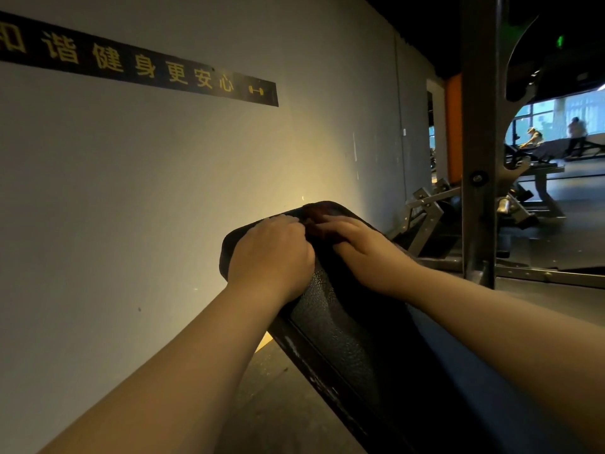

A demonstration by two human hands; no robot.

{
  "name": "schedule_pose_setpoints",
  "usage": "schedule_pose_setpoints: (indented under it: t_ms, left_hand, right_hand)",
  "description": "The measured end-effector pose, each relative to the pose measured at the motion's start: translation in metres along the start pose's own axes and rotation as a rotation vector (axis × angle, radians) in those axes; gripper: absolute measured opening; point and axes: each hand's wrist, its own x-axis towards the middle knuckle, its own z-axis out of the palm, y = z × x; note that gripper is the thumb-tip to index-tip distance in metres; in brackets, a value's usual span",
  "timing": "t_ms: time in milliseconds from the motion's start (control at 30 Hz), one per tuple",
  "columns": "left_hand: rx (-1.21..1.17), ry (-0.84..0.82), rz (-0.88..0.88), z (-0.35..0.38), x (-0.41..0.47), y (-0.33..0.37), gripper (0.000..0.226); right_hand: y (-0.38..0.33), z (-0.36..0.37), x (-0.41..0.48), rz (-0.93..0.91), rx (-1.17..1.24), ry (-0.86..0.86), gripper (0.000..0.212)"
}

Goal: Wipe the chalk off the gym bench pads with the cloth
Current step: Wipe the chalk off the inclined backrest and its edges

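Note:
A black textured bench pad [330, 326] slopes up from the lower right toward the wall, its rounded top end in the middle of the head view. A dark reddish cloth [319, 221] lies bunched on that top end. My left hand [271, 253] rests curled on the pad's upper left, fingertips on the cloth. My right hand [357, 244] lies flat on the pad's upper right, fingers pressing the cloth's other side. Much of the cloth is hidden under both hands. The light is too dim to pick out any chalk.
A grey wall [163, 191] with a black banner [137, 63] stands close behind the pad. A steel rack upright [478, 142] and its floor frame [540, 273] stand to the right. More gym machines [530, 185] and distant people fill the far right.

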Motion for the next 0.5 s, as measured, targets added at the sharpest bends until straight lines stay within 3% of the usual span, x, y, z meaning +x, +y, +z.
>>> schedule_pose_setpoints:
  t_ms: [200,400,500]
  left_hand:
    - [0.006,0.020,-0.008,0.003,0.001,-0.002,0.036]
    - [-0.019,0.053,-0.013,0.003,0.001,-0.002,0.034]
    - [-0.009,0.054,-0.016,0.003,-0.001,-0.002,0.035]
  right_hand:
    - [0.028,-0.013,0.040,0.269,-0.070,0.086,0.043]
    - [0.000,0.008,0.035,-0.074,-0.020,0.016,0.047]
    - [0.017,-0.005,0.051,0.070,-0.014,0.021,0.046]
